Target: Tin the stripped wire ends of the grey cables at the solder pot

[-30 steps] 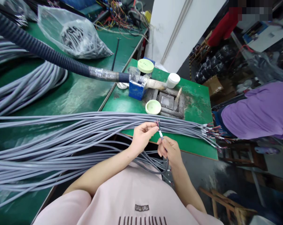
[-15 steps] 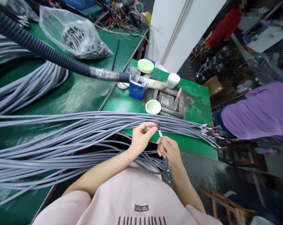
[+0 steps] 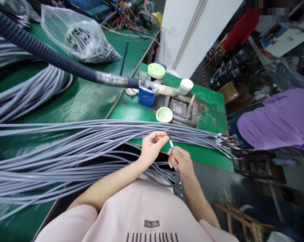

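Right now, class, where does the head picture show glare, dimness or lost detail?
Head view: pale glare on the green table at picture left; bright glints on the plastic bag; dim black bundles right of the white pillar; a pixelated block near the top right; fine wires at the left hand too small to count.

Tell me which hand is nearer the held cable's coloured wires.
Left. The left hand pinches at the coloured wires; the right hand grips the grey cable farther down, below the white sleeve.
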